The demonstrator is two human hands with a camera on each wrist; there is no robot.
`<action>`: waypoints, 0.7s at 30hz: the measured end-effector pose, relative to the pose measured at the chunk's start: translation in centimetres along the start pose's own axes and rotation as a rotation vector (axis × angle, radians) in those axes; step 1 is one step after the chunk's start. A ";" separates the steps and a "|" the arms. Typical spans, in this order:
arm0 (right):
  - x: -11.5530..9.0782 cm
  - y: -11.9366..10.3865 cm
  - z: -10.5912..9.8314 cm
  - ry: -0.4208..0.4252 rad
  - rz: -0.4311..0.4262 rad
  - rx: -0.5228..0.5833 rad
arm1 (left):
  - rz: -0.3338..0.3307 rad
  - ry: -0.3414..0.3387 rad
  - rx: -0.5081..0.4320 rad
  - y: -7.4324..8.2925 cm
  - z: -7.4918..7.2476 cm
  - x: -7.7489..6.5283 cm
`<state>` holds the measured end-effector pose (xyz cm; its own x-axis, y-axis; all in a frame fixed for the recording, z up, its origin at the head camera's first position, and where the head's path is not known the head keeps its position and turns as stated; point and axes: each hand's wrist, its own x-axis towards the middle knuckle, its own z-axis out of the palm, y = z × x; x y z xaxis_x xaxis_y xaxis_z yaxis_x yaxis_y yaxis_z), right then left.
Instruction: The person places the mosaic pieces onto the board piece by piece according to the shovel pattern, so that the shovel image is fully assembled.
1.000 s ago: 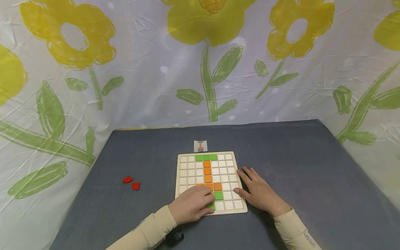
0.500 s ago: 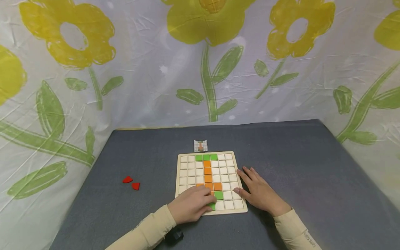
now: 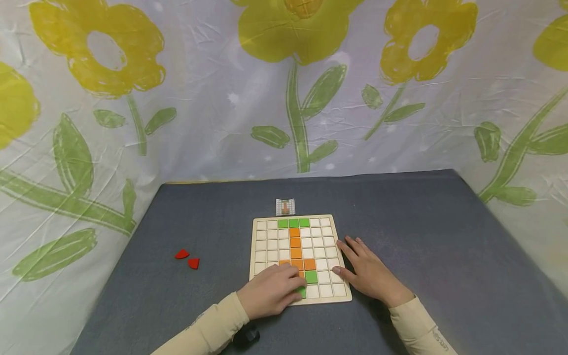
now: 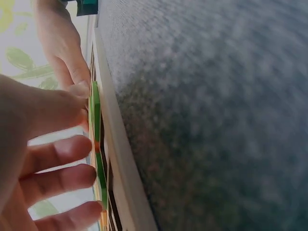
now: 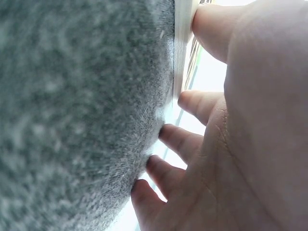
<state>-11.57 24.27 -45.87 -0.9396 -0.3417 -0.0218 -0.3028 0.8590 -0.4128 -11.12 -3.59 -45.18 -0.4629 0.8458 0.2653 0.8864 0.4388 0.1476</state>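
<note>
A wooden grid board [image 3: 348, 298] lies on the dark table, filled with white tiles and a pattern of orange and green ones. My left hand [image 3: 271, 292] is over its lower left part. Its thumb and index fingertips pinch a green tile [image 3: 302, 293] in the bottom row; in the left wrist view this green tile [image 4: 95, 113] stands slightly proud of the board, with the other fingers spread beside it. My right hand [image 3: 369, 273] rests along the board's right edge, fingers extended; in the right wrist view its thumb [image 5: 216, 29] touches the wooden rim.
Two red wedge-shaped pieces [image 3: 193, 264] lie on the table to the left. A small printed card [image 3: 285, 207] showing a grid pattern sits behind the board. Under the left wrist is a black object [image 3: 246, 337]. A flowered cloth [image 3: 199, 123] hangs behind the table.
My left thumb and index finger have shifted very slightly around the green tile. The right hand and the board stay as they were.
</note>
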 end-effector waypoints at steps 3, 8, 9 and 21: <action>0.0 0.0 0.0 -0.005 0.005 0.006 | -0.009 0.055 -0.023 -0.5 -0.1 -0.4; 0.0 0.0 0.0 -0.008 0.006 0.007 | -0.068 0.141 0.002 -2.2 -1.4 -1.7; 0.0 0.0 0.0 -0.007 0.005 0.007 | -0.086 0.146 0.009 -2.7 -1.8 -2.0; 0.1 0.1 0.0 -0.003 0.003 -0.004 | -0.519 0.304 0.197 -8.5 -6.3 -9.3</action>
<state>-11.71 24.26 -45.92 -0.9398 -0.3407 -0.0259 -0.3010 0.8616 -0.4087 -14.35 -17.12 -42.92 -0.7889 0.3965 0.4696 0.5173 0.8408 0.1592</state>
